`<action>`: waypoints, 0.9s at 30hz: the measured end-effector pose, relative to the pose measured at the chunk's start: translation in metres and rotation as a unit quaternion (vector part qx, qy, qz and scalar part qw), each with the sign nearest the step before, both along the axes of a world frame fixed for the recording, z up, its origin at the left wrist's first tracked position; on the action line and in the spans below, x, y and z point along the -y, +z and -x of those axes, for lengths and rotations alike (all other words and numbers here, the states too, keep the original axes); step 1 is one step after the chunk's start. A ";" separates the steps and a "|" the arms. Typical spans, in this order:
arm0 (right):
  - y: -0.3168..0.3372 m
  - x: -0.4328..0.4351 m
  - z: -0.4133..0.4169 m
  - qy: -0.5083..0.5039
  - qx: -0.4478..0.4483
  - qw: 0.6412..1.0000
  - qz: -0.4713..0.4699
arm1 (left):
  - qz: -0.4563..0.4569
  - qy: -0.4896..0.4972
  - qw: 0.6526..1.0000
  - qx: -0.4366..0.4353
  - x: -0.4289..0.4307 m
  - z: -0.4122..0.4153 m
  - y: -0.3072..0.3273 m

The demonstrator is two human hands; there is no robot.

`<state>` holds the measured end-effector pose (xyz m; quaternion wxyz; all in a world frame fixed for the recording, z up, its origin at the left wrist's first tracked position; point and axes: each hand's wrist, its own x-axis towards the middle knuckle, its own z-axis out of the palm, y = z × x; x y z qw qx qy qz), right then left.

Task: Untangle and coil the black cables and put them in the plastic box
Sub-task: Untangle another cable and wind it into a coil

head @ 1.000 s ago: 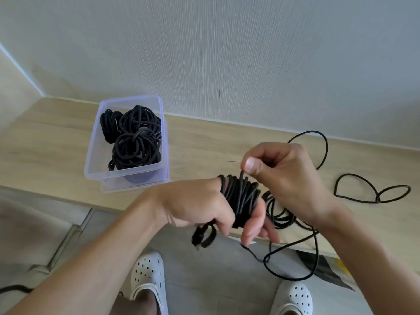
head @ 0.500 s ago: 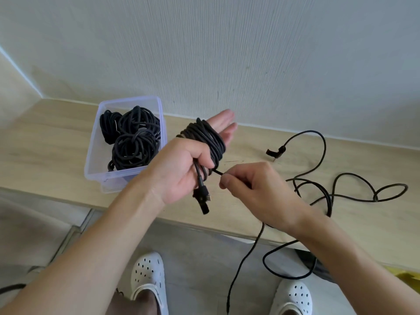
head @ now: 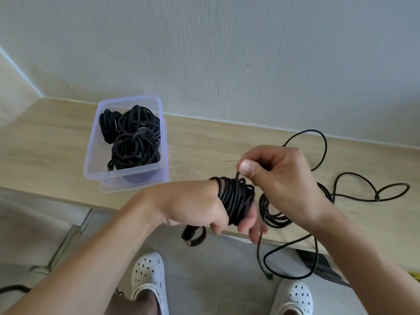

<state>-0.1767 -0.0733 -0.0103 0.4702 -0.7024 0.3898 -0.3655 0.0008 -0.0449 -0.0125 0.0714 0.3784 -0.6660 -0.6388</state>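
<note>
One cable (head: 236, 197) round left hand (head: 193, 205), right hand (head: 286, 178) pinching; box (head: 90, 155) (plastic): three coils (head: 136, 151).

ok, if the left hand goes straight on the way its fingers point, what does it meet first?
Probably the loose black cable loops hanging just beyond the left hand, under the right hand; depth is unclear.

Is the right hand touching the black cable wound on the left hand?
Touching. The head view shows the right hand pinching a strand of the black cable under its thumb, just above the turns wrapped round the left hand.
</note>
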 end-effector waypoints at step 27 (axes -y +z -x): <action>0.009 -0.001 -0.002 0.017 -0.033 0.999 -0.010 | 0.031 0.087 0.994 0.063 0.006 -0.006 -0.003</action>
